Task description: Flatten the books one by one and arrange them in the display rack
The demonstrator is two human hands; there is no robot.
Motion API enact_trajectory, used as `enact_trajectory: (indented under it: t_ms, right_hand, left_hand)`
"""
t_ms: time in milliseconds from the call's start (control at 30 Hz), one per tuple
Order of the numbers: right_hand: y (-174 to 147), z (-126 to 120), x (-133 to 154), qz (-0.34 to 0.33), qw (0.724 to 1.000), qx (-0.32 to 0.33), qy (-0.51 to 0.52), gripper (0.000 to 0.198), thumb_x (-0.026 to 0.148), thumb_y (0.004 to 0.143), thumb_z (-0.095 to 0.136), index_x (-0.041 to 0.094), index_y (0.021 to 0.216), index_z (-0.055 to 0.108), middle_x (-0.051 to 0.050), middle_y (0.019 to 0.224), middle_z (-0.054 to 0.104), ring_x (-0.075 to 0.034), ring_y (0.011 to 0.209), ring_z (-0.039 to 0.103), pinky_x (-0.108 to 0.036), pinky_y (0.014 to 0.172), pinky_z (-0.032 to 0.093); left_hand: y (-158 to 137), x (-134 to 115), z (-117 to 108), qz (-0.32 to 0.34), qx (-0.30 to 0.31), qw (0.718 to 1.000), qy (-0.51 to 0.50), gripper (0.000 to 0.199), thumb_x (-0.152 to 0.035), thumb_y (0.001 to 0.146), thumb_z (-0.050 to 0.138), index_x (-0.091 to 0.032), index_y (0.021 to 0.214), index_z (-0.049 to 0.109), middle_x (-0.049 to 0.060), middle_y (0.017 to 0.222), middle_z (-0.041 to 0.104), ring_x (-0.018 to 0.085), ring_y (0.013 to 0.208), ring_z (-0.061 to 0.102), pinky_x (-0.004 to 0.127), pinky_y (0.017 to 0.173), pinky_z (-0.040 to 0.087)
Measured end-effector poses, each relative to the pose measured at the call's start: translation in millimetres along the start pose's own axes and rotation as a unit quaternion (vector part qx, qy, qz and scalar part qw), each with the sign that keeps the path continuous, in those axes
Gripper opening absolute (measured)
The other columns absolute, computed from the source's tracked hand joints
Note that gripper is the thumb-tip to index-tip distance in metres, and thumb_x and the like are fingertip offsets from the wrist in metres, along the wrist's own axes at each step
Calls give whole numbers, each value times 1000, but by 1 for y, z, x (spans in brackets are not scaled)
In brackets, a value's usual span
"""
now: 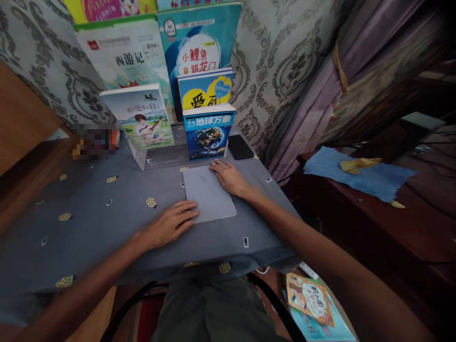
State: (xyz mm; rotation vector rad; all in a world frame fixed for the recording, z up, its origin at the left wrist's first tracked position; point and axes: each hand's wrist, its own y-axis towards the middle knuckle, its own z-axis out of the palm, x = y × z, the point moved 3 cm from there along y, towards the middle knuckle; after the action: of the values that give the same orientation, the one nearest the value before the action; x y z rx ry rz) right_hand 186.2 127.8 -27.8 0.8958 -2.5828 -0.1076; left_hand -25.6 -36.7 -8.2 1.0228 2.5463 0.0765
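Note:
A thin, flat grey rectangle (210, 197) with rounded corners lies on the cloth-covered table in front of me. It could be a notebook or a closed tablet case; the frame does not show which. Stretched out flat, the fingers of my left hand (173, 223) touch its lower left edge. My right hand (228, 176) rests by its upper right corner, fingers extended and loosely curved over the edge. Neither hand grips anything. Just behind stands a blue book with a globe (206, 135), and a black phone (241, 147) lies to its right.
A clear stand (164, 159) holds several upright books, including one with a guitar player (144, 118). The table (89, 204) has a grey patterned cloth. At right, a blue cloth (356, 178) lies on dark red furniture. More books (313, 304) sit low at right.

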Motion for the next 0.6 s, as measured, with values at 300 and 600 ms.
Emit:
enact_trajectory:
  t_ms: [300, 600]
  right_hand:
    - [-53, 27, 134, -124, 988, -10, 91, 60, 46, 103, 42, 13, 152, 37, -19, 163, 31, -29, 154, 18, -53, 123, 26]
    - [-80, 23, 115, -68, 994, -5, 91, 71, 56, 101, 39, 13, 156, 29, -20, 163, 29, -30, 154, 16, -57, 124, 22]
  left_hand:
    - [15, 28, 5, -70, 40, 997, 0, 59, -44, 101, 42, -19, 154, 34, 14, 162, 33, 28, 152, 27, 50, 125, 25]
    - [16, 31, 8, -103, 52, 993, 31, 63, -47, 102, 39, -21, 158, 24, 13, 166, 24, 25, 155, 18, 50, 125, 23]
